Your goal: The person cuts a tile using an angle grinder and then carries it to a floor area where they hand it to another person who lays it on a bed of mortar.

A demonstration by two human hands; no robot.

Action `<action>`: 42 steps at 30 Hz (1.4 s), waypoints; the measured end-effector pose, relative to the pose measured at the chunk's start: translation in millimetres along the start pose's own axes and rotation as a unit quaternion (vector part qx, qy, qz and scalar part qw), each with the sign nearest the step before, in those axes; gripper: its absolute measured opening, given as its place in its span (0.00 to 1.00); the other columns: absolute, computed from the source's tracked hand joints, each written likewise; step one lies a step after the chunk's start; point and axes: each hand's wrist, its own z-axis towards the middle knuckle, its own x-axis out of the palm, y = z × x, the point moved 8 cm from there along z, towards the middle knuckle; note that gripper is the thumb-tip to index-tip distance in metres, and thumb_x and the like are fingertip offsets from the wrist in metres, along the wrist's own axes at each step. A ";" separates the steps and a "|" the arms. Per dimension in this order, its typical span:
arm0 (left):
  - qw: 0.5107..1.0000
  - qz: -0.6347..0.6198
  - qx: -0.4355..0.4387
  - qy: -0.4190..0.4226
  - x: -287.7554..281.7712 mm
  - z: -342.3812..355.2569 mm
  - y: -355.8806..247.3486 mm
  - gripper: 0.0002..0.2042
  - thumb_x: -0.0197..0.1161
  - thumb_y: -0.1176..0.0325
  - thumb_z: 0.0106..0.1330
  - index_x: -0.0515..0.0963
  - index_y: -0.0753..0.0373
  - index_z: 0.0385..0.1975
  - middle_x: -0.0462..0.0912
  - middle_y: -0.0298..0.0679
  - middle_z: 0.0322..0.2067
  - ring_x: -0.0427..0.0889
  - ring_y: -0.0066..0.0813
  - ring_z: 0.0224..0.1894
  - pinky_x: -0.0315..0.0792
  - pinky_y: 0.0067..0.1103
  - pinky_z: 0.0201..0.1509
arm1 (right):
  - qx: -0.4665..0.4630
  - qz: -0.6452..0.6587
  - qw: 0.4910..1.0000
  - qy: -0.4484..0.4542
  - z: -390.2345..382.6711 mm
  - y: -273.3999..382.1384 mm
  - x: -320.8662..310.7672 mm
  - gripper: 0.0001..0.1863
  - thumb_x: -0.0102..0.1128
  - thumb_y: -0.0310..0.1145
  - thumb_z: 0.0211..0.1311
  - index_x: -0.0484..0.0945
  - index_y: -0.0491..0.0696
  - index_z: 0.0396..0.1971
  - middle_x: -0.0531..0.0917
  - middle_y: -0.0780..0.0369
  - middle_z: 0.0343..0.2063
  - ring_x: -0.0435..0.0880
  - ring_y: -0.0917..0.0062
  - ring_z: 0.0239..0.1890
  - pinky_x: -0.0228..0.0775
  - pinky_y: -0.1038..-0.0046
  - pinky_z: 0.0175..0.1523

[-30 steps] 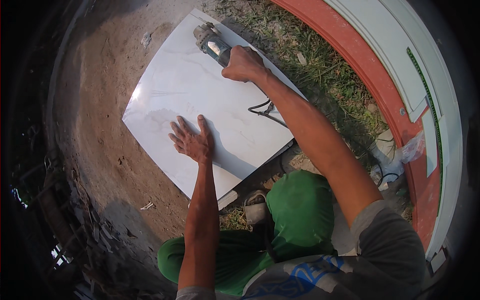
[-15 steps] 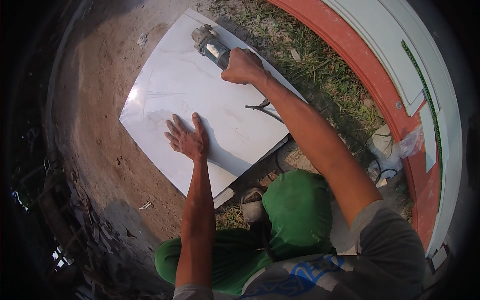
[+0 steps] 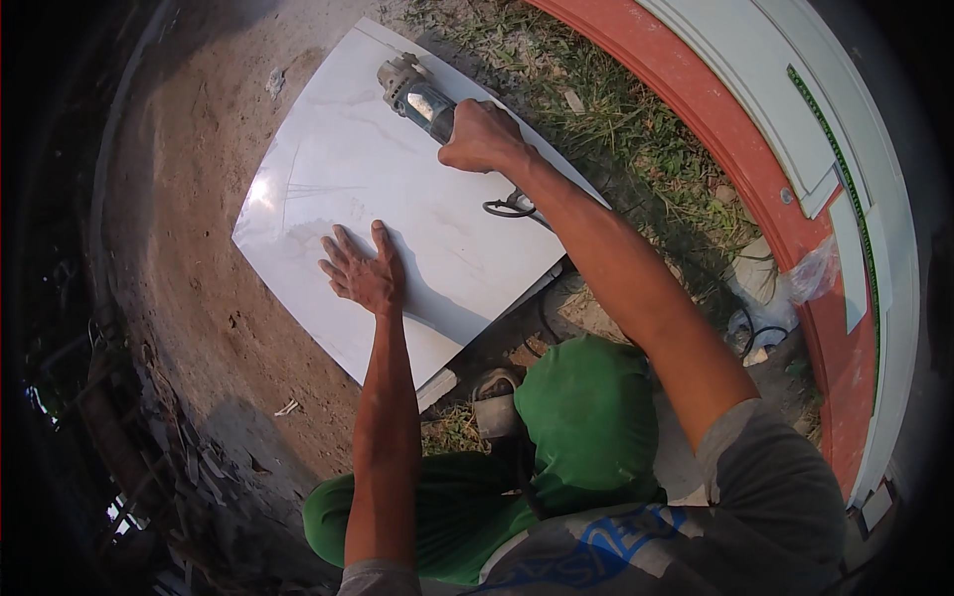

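Observation:
Under both my arms lies a large glossy white tile [image 3: 437, 253] with faint veining. My right hand [image 3: 484, 135] is wrapped round the body of an angle grinder [image 3: 419, 102], whose head is over the tile's far edge strip. The grinder's disc is too small to make out. A thin line runs along that far edge near the top corner. A dark power cord [image 3: 509, 208] loops behind my right wrist onto the tile. My left hand [image 3: 370, 275] presses flat on the tile's near left part, fingers spread, holding nothing.
Bare brown soil [image 3: 199, 228] spreads to the left, and grass [image 3: 616, 129] grows to the right. A red ledge [image 3: 735, 149] with pale tile pieces [image 3: 785, 109] curves along the right side. Clear plastic [image 3: 815, 273] lies near it. My green-clad knee [image 3: 586, 407] is close to the tile.
The view has shifted slightly, so the tile and both hands appear a little further left. The cord near my right wrist now curls into a rounder loop. Both hands keep their holds.

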 end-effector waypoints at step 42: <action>1.000 -0.026 0.004 0.011 1.7 0.6 -0.8 0.50 0.49 0.21 0.72 0.60 0.50 0.86 0.53 0.44 0.87 0.44 0.58 0.89 0.40 0.57 0.88 | -0.005 0.017 1.000 -0.008 -9.9 -9.0 1.3 0.14 0.66 0.32 0.44 0.87 0.34 0.27 0.91 0.41 0.33 0.94 0.48 0.41 0.86 0.56 0.49</action>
